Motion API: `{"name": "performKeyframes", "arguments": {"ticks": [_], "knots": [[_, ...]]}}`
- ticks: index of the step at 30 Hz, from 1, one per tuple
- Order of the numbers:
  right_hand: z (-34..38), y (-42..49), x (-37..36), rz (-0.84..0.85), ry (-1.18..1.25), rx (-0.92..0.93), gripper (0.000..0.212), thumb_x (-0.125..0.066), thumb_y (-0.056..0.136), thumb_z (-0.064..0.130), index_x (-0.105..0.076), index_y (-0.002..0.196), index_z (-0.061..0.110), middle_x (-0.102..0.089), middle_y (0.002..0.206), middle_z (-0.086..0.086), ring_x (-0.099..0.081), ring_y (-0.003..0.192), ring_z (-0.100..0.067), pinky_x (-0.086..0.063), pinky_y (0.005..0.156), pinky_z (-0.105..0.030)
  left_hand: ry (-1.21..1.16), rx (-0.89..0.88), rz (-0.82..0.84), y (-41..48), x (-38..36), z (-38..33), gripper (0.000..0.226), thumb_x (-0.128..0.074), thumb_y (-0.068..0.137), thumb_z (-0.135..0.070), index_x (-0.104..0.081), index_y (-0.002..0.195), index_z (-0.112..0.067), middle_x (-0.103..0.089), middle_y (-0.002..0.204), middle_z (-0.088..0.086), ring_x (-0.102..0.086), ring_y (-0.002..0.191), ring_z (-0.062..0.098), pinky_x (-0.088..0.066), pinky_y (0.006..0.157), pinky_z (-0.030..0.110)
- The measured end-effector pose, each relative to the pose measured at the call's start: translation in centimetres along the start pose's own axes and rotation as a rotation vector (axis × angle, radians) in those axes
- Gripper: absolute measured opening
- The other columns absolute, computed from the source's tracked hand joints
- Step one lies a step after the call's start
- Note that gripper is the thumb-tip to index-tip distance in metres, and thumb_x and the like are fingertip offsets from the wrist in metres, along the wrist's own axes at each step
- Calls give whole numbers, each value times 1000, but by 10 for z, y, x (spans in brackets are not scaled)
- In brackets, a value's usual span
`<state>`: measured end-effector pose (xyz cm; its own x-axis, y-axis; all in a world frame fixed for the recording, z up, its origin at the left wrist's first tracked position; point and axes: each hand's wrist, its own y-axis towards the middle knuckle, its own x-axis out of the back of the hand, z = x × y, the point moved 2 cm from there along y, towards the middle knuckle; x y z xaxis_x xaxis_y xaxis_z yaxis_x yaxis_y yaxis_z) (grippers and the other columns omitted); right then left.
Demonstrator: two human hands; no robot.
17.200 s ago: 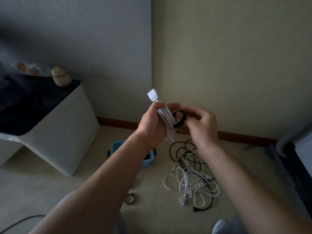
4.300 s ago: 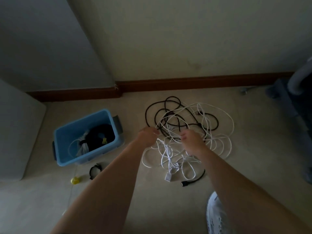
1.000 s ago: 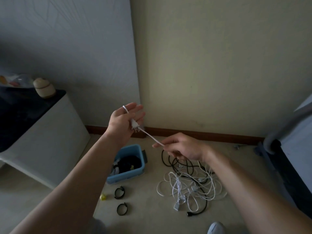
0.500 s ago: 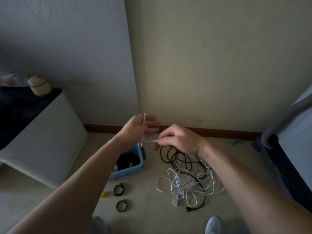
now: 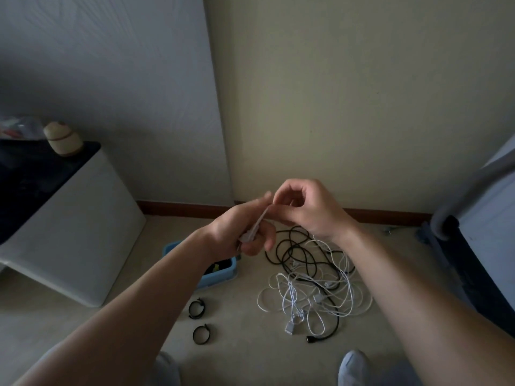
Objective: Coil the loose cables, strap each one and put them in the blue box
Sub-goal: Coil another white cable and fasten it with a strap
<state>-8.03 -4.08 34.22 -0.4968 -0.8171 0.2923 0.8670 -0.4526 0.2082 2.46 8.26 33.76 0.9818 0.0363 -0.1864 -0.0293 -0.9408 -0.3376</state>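
My left hand (image 5: 239, 232) holds the plug end of a white cable (image 5: 255, 227) in front of me, fingers curled round it. My right hand (image 5: 303, 208) pinches the same cable just above, close against the left fingers. Below on the floor lies a tangled heap of white and black cables (image 5: 312, 282). The blue box (image 5: 220, 271) stands left of the heap, mostly hidden by my left forearm, with dark cable inside. Two black straps (image 5: 196, 307) (image 5: 201, 334) lie on the floor in front of the box.
A white cabinet (image 5: 75, 232) with a dark top stands at the left, a small round jar (image 5: 62, 139) on it. Walls meet in a corner behind the heap. Dark furniture (image 5: 479, 260) is at the right edge. My feet (image 5: 354, 366) show at the bottom.
My right hand rose and closed in on the left, bringing a length of the white cable up to it. The left hand dropped slightly and curled round the cable.
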Motion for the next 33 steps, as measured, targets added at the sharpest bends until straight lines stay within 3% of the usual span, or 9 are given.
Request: {"name": "performKeyframes", "arguments": {"ticks": [2, 7, 10, 12, 15, 18, 21, 24, 33], "knots": [[-2, 1, 2, 10, 49, -2, 20, -86, 77, 18, -66, 77, 18, -64, 61, 2, -55, 54, -20, -44, 55, -39, 56, -30, 53, -3, -1, -1, 61, -34, 104, -33, -74, 63, -13, -42, 37, -2, -28, 29, 8, -22, 38, 18], [-6, 2, 6, -9, 32, 17, 28, -87, 72, 37, -66, 80, 19, -68, 68, -17, -57, 58, -40, -50, 60, -56, -58, -32, 108, -8, 6, 1, 26, -44, 101, -15, -59, 107, 5, -48, 44, 1, -42, 34, 10, -37, 39, 19], [-5, 1, 9, 30, 92, 0, 12, -80, 83, 12, -68, 84, 16, -66, 71, -13, -60, 69, -21, -51, 70, -39, -70, -43, 136, -12, 4, 1, 36, -41, 104, -17, -56, 111, 14, -65, 55, 9, -73, 73, 22, -59, 74, 28], [-6, -1, 9, 49, 187, -40, 12, -70, 87, -3, -66, 88, 9, -65, 73, -5, -62, 71, -11, -52, 71, -23, -116, -54, 153, -15, 3, 1, 33, -42, 104, -19, -61, 106, 8, -68, 59, 12, -73, 97, 32, -55, 96, 40], [-9, -1, 6, 60, 239, -77, 10, -69, 88, -1, -66, 89, 9, -66, 76, -4, -62, 71, -9, -51, 69, -19, -171, -65, 192, -17, 3, 0, 28, -47, 101, -23, -64, 106, -2, -75, 87, 19, -72, 102, 33, -61, 83, 37], [-18, 1, 4, 21, 147, -116, 17, -80, 82, 30, -68, 83, 18, -63, 75, -5, -56, 73, -17, -47, 68, -28, -220, -65, 196, -19, 2, -3, 24, -49, 99, -25, -64, 103, -7, -71, 114, 22, -72, 101, 32, -62, 64, 29], [-25, 0, 4, 16, -53, -178, 45, -70, 81, 61, -61, 70, 19, -52, 59, 1, -46, 57, -12, -36, 55, -26, -276, -138, 35, -18, 5, -4, 23, -46, 99, -26, -61, 99, -9, -76, 92, 12, -73, 66, 16, -55, 48, 22], [-31, -5, -2, 155, -128, -303, 51, -52, 95, 60, -55, 73, 14, -48, 54, 5, -44, 51, -14, -39, 52, -20, -508, -186, -56, -16, 12, -7, 28, -45, 99, -32, -63, 94, -11, -69, 67, 0, -57, 42, 7, -45, 39, 17], [-43, -18, -25, 289, -99, -542, 18, -38, 106, 34, -47, 99, 21, -57, 63, -1, -60, 48, -20, -39, 45, -26, -880, -281, -253, -23, 41, -19, 41, -33, 106, -31, -68, 102, -10, -76, 100, 10, -76, 87, 23, -61, 74, 35]]}}
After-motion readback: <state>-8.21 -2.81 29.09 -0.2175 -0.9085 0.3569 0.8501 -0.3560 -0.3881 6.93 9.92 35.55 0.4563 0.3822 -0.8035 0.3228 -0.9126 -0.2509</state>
